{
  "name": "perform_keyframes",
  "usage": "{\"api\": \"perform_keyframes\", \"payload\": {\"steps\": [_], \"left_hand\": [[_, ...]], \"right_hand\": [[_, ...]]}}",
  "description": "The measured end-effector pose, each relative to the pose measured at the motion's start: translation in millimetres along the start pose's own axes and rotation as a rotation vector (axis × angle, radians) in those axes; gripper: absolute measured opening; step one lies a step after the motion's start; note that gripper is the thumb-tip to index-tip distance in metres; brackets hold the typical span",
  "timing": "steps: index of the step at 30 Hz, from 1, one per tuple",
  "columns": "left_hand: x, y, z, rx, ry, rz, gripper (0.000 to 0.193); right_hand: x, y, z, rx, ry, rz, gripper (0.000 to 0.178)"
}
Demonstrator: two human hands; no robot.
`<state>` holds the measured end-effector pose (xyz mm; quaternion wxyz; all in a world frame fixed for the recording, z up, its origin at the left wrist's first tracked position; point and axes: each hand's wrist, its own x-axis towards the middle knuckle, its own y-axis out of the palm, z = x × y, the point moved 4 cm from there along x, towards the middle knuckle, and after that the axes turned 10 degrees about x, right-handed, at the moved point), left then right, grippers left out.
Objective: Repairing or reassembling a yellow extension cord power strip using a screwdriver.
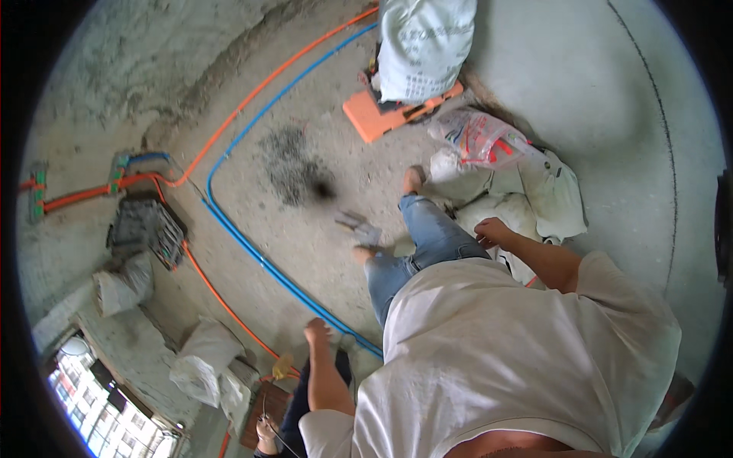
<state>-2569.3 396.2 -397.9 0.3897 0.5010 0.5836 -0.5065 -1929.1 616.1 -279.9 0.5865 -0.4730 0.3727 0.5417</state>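
Note:
My left hand hangs over the floor beside the blue pipes, its fingers slightly blurred but apart, with nothing in them. My right hand is by my right hip, its fingers curled in and nothing showing in them. Under it lie filled white sacks. On the floor in front of my feet is a small flat grey and brown piece, too blurred to name. Beyond it spreads a patch of grey rubble with a dark spot at its near edge.
An orange case lies beneath a standing white sack. A clear plastic bag rests on the sacks. Orange pipe crosses the floor. A black open toolbox sits left. Another person's hand holds a thin cable at lower left.

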Motion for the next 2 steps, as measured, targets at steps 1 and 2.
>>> {"api": "perform_keyframes", "payload": {"steps": [1,2], "left_hand": [[5,-3,10,0.268,0.332,-0.172,0.024],[20,12,-20,0.289,0.364,-0.152,0.024]], "right_hand": [[10,2,15,-0.002,0.0,0.069,0.026],[12,-17,33,0.063,-0.037,0.038,0.026]]}}
